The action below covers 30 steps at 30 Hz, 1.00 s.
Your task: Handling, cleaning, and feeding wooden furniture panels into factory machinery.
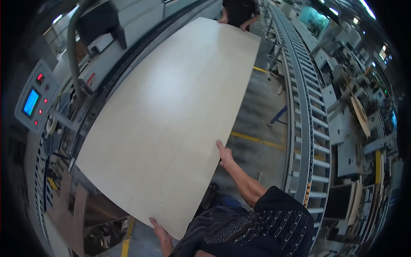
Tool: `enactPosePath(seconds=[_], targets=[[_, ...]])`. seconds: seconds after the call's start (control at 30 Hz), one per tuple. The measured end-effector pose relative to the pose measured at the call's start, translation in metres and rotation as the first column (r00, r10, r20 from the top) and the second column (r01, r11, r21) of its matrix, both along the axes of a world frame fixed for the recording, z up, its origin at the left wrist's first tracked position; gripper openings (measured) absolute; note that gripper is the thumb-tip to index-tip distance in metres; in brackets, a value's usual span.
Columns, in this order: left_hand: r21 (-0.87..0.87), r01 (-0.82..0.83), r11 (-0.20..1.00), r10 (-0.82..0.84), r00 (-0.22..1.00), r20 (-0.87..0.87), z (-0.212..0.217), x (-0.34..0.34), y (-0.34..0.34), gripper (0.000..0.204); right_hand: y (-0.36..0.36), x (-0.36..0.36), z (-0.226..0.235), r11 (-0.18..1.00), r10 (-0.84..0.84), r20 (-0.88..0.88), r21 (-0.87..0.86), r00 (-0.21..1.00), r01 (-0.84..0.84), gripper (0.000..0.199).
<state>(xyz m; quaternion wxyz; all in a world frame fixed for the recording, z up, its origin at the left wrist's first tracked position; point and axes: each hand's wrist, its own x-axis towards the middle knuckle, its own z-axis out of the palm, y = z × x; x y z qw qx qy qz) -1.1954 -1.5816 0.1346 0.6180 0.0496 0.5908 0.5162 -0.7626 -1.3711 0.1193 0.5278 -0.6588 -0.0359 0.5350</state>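
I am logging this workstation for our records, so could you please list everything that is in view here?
large panel: one, pale cream, flat across the middle, its left edge at the machine
machine: one, grey, along the panel's left edge
control box: one, grey with a blue screen and red lights, far left
roller conveyor: one, grey, curving down the right
floor lines: yellow, on the grey concrete floor
co-worker's hands: two, at the panel's far end, dark top above
left hand: one, at the panel's near corner, fingers under its edge
right hand: one, grip on the panel's right edge, dark patterned sleeve behind
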Motion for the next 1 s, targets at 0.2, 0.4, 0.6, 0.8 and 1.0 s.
enactPosePath(seconds=[0.2,0.4,0.6,0.8,1.0], targets=[[0.107,-0.059,0.992,0.051,0.996,0.078,0.009,0.004,-0.006,0.07,-0.002,0.004,-0.052,0.998,-0.027,0.031,0.056,0.999,0.025,0.073],[0.054,-0.122,0.991,0.123,0.992,-0.008,0.019,0.01,-0.01,0.071,-0.009,-0.006,0.009,0.996,0.064,0.071,-0.068,0.995,-0.059,0.076],[-0.043,-0.117,0.992,0.11,0.984,-0.144,0.015,0.014,0.0,0.073,-0.011,-0.003,0.033,1.0,-0.014,0.013,-0.001,1.0,0.014,0.06],[-0.099,-0.178,0.979,0.159,0.971,-0.179,0.011,0.01,-0.013,0.077,-0.003,-0.005,0.021,0.973,0.215,0.099,-0.102,0.972,-0.205,0.065],[-0.296,-0.206,0.933,0.073,0.913,-0.402,0.008,-0.002,-0.002,0.096,-0.034,0.007,0.01,0.975,0.139,-0.093,0.187,0.986,-0.12,0.063]])
